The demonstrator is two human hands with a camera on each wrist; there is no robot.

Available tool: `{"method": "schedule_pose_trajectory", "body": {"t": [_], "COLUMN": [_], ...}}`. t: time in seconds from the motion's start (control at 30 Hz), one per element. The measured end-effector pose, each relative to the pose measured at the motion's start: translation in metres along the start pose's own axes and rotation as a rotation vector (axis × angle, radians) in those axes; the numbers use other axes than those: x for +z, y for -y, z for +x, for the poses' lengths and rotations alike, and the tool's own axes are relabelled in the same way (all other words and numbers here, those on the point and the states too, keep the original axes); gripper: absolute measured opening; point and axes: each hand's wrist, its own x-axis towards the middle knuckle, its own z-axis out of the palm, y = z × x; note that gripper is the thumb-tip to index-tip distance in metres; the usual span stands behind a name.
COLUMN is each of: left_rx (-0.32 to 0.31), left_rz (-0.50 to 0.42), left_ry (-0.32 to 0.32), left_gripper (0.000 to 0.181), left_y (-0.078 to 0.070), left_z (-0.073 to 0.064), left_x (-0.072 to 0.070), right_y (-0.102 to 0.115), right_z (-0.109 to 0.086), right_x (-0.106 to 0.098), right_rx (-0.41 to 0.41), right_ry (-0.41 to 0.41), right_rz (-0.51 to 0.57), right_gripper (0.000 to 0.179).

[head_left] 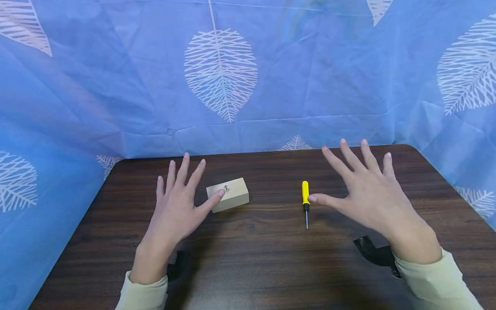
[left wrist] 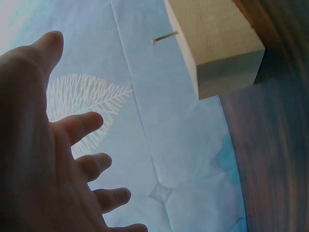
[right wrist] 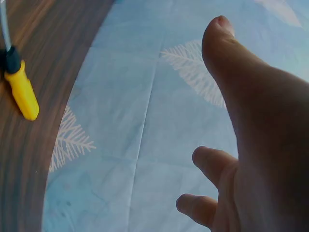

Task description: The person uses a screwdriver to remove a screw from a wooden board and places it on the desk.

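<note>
A pale wooden block (head_left: 232, 196) lies on the dark table, a screw (left wrist: 164, 37) standing up out of its top face. My left hand (head_left: 175, 211) is spread above the table just left of the block, its thumb overlapping the block in the head view. Right of the middle lies a screwdriver (head_left: 305, 196) with a yellow handle and black collar, its shaft pointing toward me. Fingers spread wide, my right hand (head_left: 370, 200) hovers to the right of the screwdriver, with the thumb tip beside the handle in the head view. Both hands hold nothing.
The dark wood-grain table (head_left: 255, 262) has rounded far corners. A blue cloth (head_left: 147, 77) with white leaf prints hangs behind and at both sides of it. Black straps (head_left: 373, 252) show at the wrists, near the light sleeves (head_left: 434, 275).
</note>
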Motion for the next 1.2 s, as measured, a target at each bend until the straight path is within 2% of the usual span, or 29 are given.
{"method": "schedule_pose_trajectory", "body": {"t": [0.13, 0.33, 0.53, 0.67, 0.87, 0.97, 1.07, 1.2], "left_rx": [0.008, 0.007, 0.011, -0.016, -0.064, -0.075, -0.099, -0.143], "left_rz": [0.003, -0.016, -0.108, -0.161, -0.266, -0.316, -0.386, -0.503], "left_ry": [-0.002, 0.009, 0.030, 0.044, 0.090, 0.100, 0.110, 0.149], "left_gripper": [0.093, 0.092, 0.092, 0.096, 0.097, 0.093, 0.089, 0.085], "left_y": [0.000, 0.001, 0.006, 0.011, 0.020, 0.024, 0.027, 0.030], "left_z": [0.001, 0.002, 0.004, 0.005, 0.006, 0.008, 0.011, 0.011], "left_x": [0.003, 0.002, 0.009, 0.016, 0.026, 0.031, 0.037, 0.045], "right_y": [-0.001, -0.003, -0.003, -0.005, -0.013, -0.019, -0.026, -0.036], "right_z": [-0.001, -0.001, 0.002, 0.004, 0.011, 0.017, 0.021, 0.025], "right_x": [0.007, 0.012, 0.015, 0.020, 0.034, 0.043, 0.054, 0.071], "right_rx": [0.023, 0.001, -0.013, 0.013, 0.008, 0.012, 0.038, 0.119], "right_ry": [-0.013, -0.060, -0.175, -0.210, -0.279, -0.281, -0.247, -0.119], "right_rz": [0.057, 0.107, 0.162, 0.237, 0.368, 0.449, 0.552, 0.679], "right_gripper": [0.113, 0.112, 0.101, 0.094, 0.080, 0.072, 0.064, 0.065]}}
